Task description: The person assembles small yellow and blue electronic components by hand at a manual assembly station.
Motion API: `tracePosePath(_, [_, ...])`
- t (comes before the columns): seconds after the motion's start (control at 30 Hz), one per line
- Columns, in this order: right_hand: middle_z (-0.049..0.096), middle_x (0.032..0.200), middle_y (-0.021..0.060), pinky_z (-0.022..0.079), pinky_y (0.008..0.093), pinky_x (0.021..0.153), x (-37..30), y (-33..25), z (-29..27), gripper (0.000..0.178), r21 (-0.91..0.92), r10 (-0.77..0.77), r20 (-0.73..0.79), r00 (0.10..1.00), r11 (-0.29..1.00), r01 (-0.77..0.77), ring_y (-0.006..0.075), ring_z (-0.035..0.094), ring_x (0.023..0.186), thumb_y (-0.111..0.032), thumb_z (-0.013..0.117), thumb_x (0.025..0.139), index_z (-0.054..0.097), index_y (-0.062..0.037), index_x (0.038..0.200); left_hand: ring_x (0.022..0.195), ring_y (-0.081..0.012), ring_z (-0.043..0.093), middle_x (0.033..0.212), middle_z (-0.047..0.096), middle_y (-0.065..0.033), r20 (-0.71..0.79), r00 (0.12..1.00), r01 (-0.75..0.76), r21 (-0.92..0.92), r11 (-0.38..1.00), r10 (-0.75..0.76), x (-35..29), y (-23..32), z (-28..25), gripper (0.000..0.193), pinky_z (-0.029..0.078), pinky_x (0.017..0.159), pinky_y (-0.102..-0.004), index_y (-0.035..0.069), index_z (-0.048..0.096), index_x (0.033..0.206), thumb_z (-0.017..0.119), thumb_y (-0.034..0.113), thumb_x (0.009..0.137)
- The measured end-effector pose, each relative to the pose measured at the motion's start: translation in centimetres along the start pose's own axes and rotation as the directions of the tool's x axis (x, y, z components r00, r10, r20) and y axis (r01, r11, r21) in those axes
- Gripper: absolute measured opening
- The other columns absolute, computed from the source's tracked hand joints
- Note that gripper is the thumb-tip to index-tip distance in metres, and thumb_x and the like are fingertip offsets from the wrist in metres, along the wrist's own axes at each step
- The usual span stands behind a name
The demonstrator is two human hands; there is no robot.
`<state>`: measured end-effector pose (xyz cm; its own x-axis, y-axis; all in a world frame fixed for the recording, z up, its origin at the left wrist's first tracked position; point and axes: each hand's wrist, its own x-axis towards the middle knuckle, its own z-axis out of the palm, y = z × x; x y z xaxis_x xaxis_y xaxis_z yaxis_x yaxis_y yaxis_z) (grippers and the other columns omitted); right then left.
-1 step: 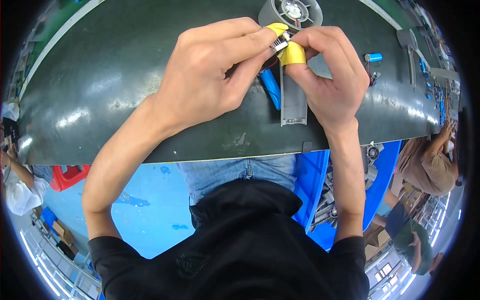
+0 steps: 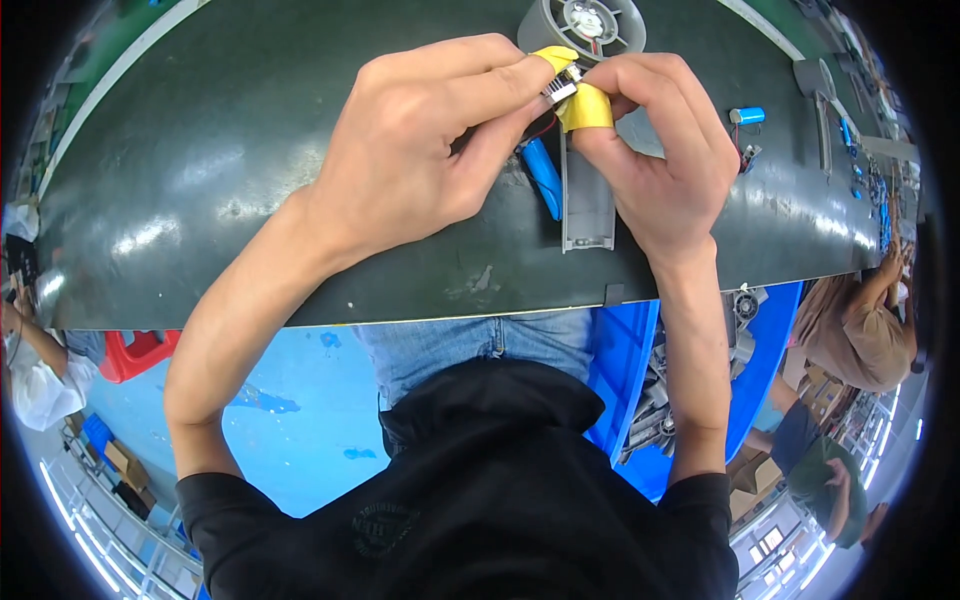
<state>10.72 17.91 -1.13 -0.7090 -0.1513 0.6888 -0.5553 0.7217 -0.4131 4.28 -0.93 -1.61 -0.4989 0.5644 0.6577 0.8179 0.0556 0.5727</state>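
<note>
My left hand [image 2: 420, 140] is closed, pinching a small circuit board [image 2: 562, 86] with silvery parts between thumb and forefinger. A yellow cover wraps its forefinger tip. My right hand [image 2: 665, 150] is closed at the board's right end, its thumb in a yellow cover [image 2: 586, 108]. What its fingertips pinch is hidden. A blue cylindrical battery [image 2: 541, 178] hangs or lies just below the board, with a red wire beside it. Under both hands rests a grey plastic fan housing, its long trough-shaped handle [image 2: 588, 215] toward me and its round fan end [image 2: 587, 22] beyond.
On the dark green table [image 2: 250, 130], another blue battery [image 2: 746, 115] with wires lies to the right, near a second grey housing [image 2: 815, 80]. A blue bin [image 2: 625, 370] of grey parts stands below the table edge. A red stool [image 2: 138, 355] is lower left. Other people sit at both sides.
My hands and the parts look the same. At the far lower right, another person's arm has shifted slightly.
</note>
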Motion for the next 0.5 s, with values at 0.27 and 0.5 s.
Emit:
tracePosePath(0.27, [0.063,0.084,0.0061,0.052,0.0251,0.056,0.28,0.41,0.23,0.031,0.002,-0.05,-0.054,0.997,0.999,0.05,0.0154,0.063,0.066,0.006,0.079,0.063,0.066,-0.0014,0.09,0.076,-0.0273,0.067,0.09,0.069,-0.0135,0.066,0.997,-0.04,0.041,0.998,0.037,0.15,-0.14,-0.89,0.021,0.054,0.066,-0.032,-0.005,0.069,0.099,0.07,-0.005,0.079])
tracePosePath(0.5, [0.066,0.088,0.0118,0.052,0.0263,0.065,0.0,0.01,-0.13,0.028,0.005,-0.029,0.013,1.0,1.0,0.029,0.0179,0.063,0.072,0.012,0.073,0.067,0.064,0.0047,0.092,0.078,-0.0304,0.066,0.092,0.067,-0.0139,0.1,0.995,-0.017,0.005,1.0,0.017,0.02,0.07,-0.98,0.023,0.054,0.066,-0.0358,-0.004,0.069,0.099,0.069,-0.006,0.077])
